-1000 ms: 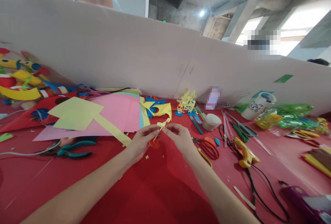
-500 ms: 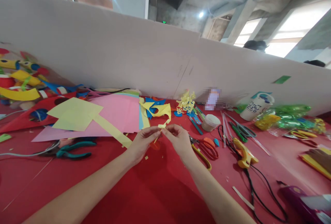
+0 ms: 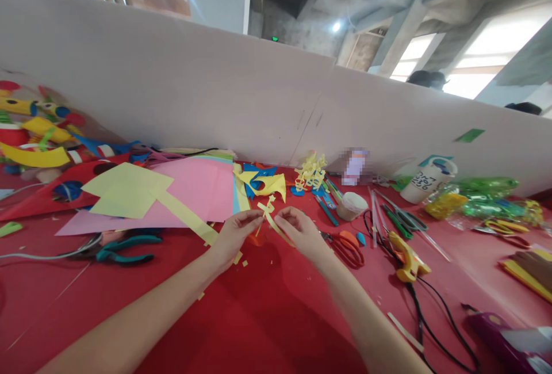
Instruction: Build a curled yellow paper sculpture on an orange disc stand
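In front of me, over the red tabletop, my left hand (image 3: 238,235) pinches a narrow pale yellow paper strip (image 3: 268,212) between thumb and fingertips. My right hand (image 3: 299,230) is closed on a longer, slanting part of the strip. Its upper end is curled and looped between the hands. Just beyond lies a yellow paper scrap (image 3: 269,184) with a curved cut edge. A heap of curly yellow paper pieces (image 3: 311,171) sits behind it to the right. Beside my left hand a yellow paper strip (image 3: 190,218) runs out from yellow sheets (image 3: 129,190) on pink paper (image 3: 207,184).
On the left are teal-handled pliers (image 3: 125,249) and colourful paper figures (image 3: 43,126). To the right lie red-handled scissors (image 3: 349,247), a white tub (image 3: 351,206), a yellow glue gun (image 3: 407,259) with its cord, and a white cup (image 3: 429,178). A white partition (image 3: 215,92) stands behind. Another person's hand (image 3: 535,264) is far right.
My hands have moved apart, my right hand slightly rightward. The curled strip now shows stretched between them, where before the fingertips met around it.
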Demonstrator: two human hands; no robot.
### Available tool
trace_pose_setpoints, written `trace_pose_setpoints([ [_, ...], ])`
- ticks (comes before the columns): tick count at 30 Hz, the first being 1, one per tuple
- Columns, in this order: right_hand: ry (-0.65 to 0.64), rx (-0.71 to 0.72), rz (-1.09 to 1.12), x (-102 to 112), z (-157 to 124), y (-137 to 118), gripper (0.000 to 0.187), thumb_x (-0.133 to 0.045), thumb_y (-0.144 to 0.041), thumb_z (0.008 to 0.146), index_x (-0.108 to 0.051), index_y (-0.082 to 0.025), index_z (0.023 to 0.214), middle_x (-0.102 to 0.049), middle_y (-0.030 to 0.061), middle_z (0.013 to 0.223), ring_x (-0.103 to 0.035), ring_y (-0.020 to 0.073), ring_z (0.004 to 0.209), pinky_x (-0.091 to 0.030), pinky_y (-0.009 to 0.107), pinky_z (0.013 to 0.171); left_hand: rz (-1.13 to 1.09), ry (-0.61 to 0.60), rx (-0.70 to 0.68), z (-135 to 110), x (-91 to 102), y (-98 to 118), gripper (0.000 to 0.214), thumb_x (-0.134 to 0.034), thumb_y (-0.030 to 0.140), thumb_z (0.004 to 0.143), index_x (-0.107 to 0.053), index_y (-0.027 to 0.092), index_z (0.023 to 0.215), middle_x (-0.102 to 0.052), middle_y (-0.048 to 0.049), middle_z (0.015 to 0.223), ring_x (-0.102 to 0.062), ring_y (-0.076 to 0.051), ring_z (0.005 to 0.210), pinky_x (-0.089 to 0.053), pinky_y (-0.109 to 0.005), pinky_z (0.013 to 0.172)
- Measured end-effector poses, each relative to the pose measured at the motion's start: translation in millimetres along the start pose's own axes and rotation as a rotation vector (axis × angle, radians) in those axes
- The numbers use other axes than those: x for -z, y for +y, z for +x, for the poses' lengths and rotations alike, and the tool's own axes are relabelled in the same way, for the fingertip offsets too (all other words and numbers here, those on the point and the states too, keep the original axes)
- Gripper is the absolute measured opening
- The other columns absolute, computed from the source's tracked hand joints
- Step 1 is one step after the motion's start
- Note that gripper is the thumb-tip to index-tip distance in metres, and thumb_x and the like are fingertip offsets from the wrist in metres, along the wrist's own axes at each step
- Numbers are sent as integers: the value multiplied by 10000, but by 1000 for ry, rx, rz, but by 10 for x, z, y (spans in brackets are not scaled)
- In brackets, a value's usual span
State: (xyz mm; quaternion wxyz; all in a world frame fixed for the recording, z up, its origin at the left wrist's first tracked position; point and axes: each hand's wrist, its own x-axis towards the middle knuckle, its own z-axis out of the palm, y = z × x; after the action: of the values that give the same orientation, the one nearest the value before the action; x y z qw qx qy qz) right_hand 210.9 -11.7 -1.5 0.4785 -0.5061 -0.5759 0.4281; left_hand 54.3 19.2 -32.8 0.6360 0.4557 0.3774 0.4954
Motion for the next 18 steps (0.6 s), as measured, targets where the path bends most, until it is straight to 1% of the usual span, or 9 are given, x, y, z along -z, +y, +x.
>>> trace_pose_setpoints([
  [2, -8, -48, 39, 29, 17, 10, 220, -562, -418, 732, -516, -203, 717, -619, -7, 639, -606, 152, 629, -474, 273, 628, 17, 11, 6, 2, 10, -6, 198, -740, 269, 626, -707, 185, 802, -689, -22, 787, -586, -129, 719, -439, -216, 672],
  [4, 7, -62, 13, 46, 35, 33, 213, -562, -411, 724, -518, -203, 712, -617, -4, 648, -606, 158, 634, -474, 278, 620, 26, 4, 0, -2, 12, -8, 183, -736, 267, 632, -703, 189, 793, -683, -16, 775, -585, -126, 720, -435, -214, 675],
  [6, 56, -33, -68, 52, 52, 63, 198, -565, -393, 721, -543, -196, 721, -630, 13, 683, -609, 170, 662, -469, 287, 626, 33, -14, -12, -10, 6, -3, 166, -726, 264, 645, -699, 192, 792, -677, -16, 773, -587, -128, 731, -434, -215, 682],
  [8, 87, 10, -112, 49, 64, 89, 189, -561, -375, 729, -584, -190, 758, -659, 36, 754, -621, 185, 730, -468, 303, 679, 28, -18, -21, -20, -7, 12, 171, -723, 256, 648, -695, 194, 804, -673, -16, 768, -590, -133, 732, -435, -219, 679],
  [10, 85, 35, -105, 41, 68, 101, 202, -552, -369, 745, -616, -189, 811, -678, 50, 824, -627, 195, 801, -466, 318, 742, 19, -11, -26, -31, -25, 34, 202, -729, 241, 637, -694, 194, 830, -675, -16, 774, -593, -138, 736, -437, -224, 685],
  [12, 71, 49, -99, 29, 63, 95, 221, -549, -376, 757, -630, -187, 839, -684, 56, 853, -627, 198, 825, -465, 325, 766, 31, -7, -31, -42, -41, 56, 222, -729, 233, 633, -697, 195, 849, -682, -16, 780, -596, -143, 744, -438, -231, 698],
  [14, 77, 59, -107, 15, 52, 76, 239, -567, -389, 747, -631, -181, 846, -683, 59, 851, -626, 196, 811, -472, 321, 746, 61, -18, -40, -52, -52, 68, 214, -721, 233, 642, -704, 201, 853, -689, -21, 800, -598, -152, 762, -438, -239, 718],
  [18, 135, 45, -124, -3, 33, 41, 287, -626, -403, 690, -611, -165, 850, -675, 66, 821, -622, 193, 764, -482, 302, 671, 110, -47, -60, -66, -51, 48, 188, -701, 228, 668, -712, 220, 856, -690, -26, 829, -594, -159, 786, -433, -239, 733],
])
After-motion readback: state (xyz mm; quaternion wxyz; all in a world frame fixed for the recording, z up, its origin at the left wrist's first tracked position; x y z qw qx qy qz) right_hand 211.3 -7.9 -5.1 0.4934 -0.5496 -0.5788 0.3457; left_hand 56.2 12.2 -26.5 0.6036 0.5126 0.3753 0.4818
